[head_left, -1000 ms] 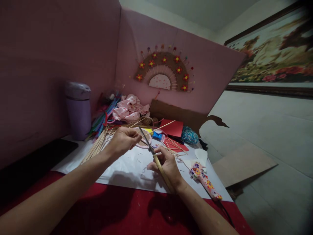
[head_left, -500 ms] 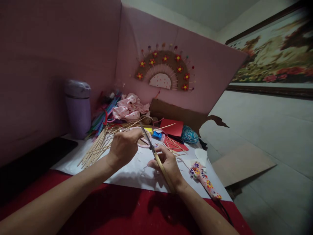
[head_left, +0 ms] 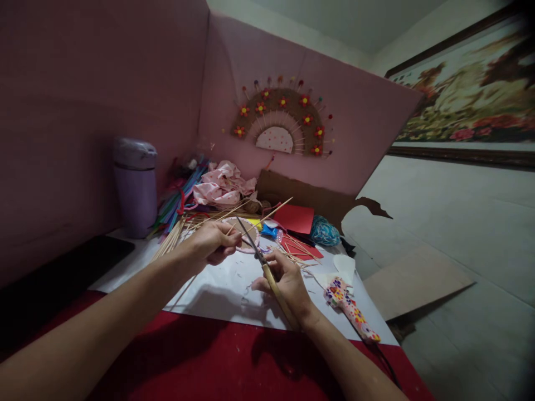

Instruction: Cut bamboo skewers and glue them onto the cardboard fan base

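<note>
My left hand (head_left: 215, 243) is closed in a pinch on a thin bamboo skewer (head_left: 271, 213), which slants up and right past the scissors. My right hand (head_left: 288, 284) grips scissors (head_left: 273, 283) with gold-coloured handles, their dark blades pointing up and left. The blades look parted and cross near the skewer, close to my left fingertips; whether they touch it I cannot tell. Behind the blades lies a round brown disc (head_left: 229, 221) with a pale pink edge, partly hidden. More skewers (head_left: 169, 243) are heaped left of my left hand, partly covered by it.
White paper (head_left: 217, 295) covers part of the red cloth (head_left: 200, 356). A flower-patterned glue gun (head_left: 353, 312) lies at right. Behind are red card (head_left: 295, 218), blue yarn (head_left: 326, 230), pink fabric (head_left: 221, 186), and cardboard (head_left: 309, 189). A purple tumbler (head_left: 136, 192) stands left.
My left hand has turned and shifted slightly, tilting the skewer more steeply upward. The round disc shows more. My right hand and the scissors stay almost in place.
</note>
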Available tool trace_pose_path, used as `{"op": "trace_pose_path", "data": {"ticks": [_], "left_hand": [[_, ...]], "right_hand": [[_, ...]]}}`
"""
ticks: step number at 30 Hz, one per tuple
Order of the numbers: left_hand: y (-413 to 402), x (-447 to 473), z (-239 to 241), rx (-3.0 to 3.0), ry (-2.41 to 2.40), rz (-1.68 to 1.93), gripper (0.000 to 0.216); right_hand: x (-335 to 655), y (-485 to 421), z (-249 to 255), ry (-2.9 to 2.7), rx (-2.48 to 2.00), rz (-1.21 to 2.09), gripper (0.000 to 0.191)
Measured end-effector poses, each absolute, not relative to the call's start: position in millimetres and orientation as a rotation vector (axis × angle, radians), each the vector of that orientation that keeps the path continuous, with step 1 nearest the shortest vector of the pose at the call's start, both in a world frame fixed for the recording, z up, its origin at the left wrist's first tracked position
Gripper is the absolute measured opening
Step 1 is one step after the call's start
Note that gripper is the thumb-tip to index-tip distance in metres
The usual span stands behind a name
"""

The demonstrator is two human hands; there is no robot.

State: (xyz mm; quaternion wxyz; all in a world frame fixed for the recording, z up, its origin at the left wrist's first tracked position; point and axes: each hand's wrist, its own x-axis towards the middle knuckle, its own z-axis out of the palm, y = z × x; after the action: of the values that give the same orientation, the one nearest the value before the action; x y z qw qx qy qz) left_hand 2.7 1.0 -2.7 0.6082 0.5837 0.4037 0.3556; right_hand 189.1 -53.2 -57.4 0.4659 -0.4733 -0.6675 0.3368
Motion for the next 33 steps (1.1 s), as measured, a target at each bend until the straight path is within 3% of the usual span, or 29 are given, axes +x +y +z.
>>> {"op": "trace_pose_path", "data": {"ticks": [6,9,15,24,33], "left_hand": [[-7.0,15.1,-14.4,2.071,1.166,1.341,0.022],[-12.7,16.5,-16.7,2.413,1.363,1.431,0.02],[-13.1,9.5,-6.9,2.064,1.119,1.331,0.024],[0.5,2.9,-0.4,1.324,0.947,0.833,0.02],[-8.8,14.4,-15.7,2.306,1.277,1.427,0.02]], "right_hand": [[190.7,-52.5,-54.5,-1.605,-1.225,0.778,0.041],[188.5,-53.9,-53.4,-1.587,-1.214,0.8,0.041],[186.5,-55.3,-55.3,-1.62,-1.171,0.824,0.042],[189.0,-52.9,-56.6,-1.638,-1.176,0.858,0.045],[189.6,-53.1,-56.1,-1.602,-1.201,0.79,0.042]]}}
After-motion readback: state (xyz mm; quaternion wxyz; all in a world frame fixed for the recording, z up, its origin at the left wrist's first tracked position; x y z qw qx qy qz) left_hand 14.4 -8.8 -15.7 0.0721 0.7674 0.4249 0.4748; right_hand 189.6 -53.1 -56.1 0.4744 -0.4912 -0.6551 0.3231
